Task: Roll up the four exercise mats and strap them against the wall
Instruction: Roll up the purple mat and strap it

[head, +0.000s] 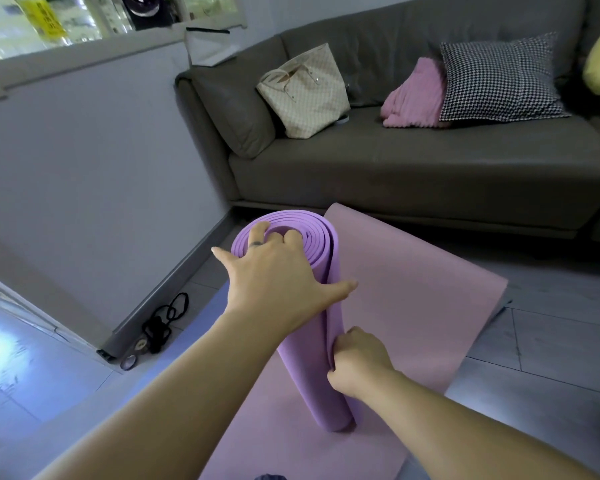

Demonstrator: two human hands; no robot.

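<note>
Grey tiled floor [551,341] meets a pale wall [84,150] on the left; a dark grey sofa [395,168] spans the far side. A pink mat [284,438] lies flat on the floor; the rolled mat [302,368], purple, stands upright on one end on top of it, near the sofa front; its unrolled tail [413,289] spreads away to the right of the roll. On the sofa seat: a checked cushion [499,81], a cream tote bag [305,91], a folded pink blanket [413,95]. The left hand [274,282] grips the top end of the roll, fingers hooked into the spiral, thumb stretched down the side; the right hand [359,356] pinches the roll's outer layer lower down, fingers curled tight. Black cords [163,320] lie tangled at the wall base; small tape rolls [129,362] sit just beside them.
</note>
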